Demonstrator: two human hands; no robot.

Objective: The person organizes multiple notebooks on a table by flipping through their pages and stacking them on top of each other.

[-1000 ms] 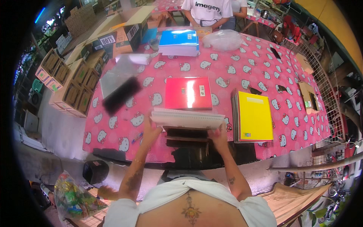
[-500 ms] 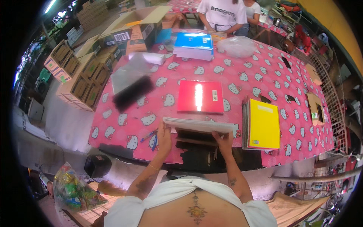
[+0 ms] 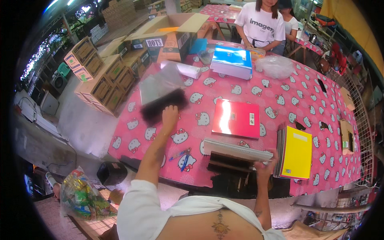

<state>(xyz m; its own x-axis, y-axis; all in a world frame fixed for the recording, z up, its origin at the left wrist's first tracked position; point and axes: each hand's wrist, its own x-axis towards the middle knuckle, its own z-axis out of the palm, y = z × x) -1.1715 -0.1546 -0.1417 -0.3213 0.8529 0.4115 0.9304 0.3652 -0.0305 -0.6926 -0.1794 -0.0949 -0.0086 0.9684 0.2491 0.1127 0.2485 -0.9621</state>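
My right hand (image 3: 265, 163) grips the right end of a thick stack of white sheets (image 3: 236, 149), its edge facing up. The stack stands against a dark, slatted holder (image 3: 230, 163) at the table's near edge. Away to the left, my left hand (image 3: 170, 115) has its fingers curled together at the right end of a black, mesh-like bundle (image 3: 162, 107). Whether a piece of it is between the fingertips is hidden. Beyond the stack lies a glossy red notebook (image 3: 244, 120). Yellow spiral notebooks (image 3: 297, 154) are piled to the right of my right hand.
Pens (image 3: 185, 159) lie left of the stack. Clear plastic sheeting (image 3: 162, 85), a white roll (image 3: 182, 69), blue notebooks (image 3: 231, 62) and a plastic bag (image 3: 275, 66) occupy the far side. Cardboard boxes (image 3: 102, 86) stand left of the table. A person (image 3: 262, 30) stands across.
My left hand has let go of the paper stack's left end and reached forward and left to the black bundle. My right hand stays at the stack. The whole view has shifted.
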